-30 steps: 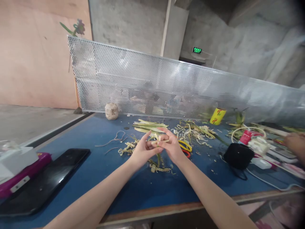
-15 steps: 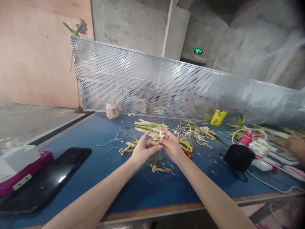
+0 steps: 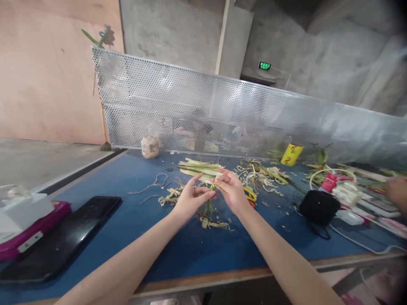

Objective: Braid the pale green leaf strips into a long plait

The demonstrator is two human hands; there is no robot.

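My left hand [image 3: 190, 198] and my right hand [image 3: 231, 190] meet above the blue table [image 3: 127, 178], fingers pinched together on a small piece of pale green leaf strip [image 3: 212, 185]. Both hands are closed on it. Under and behind them lie leaf scraps [image 3: 210, 220] and a bundle of pale leaf strips [image 3: 199, 168]. Yellow-handled scissors [image 3: 249, 194] lie just right of my right hand, partly hidden by it.
A black phone [image 3: 60, 237] and a pink-and-white box [image 3: 22, 218] lie at the left. A black pouch [image 3: 319, 207], cables, a red item and a yellow can [image 3: 291, 154] are at the right. Another person's hand [image 3: 397, 190] shows at the far right. A perforated metal screen [image 3: 222, 114] backs the table.
My hands have kept working the strip in place. The right fingers have curled in tighter over it; the strip end that stuck up is now folded down.
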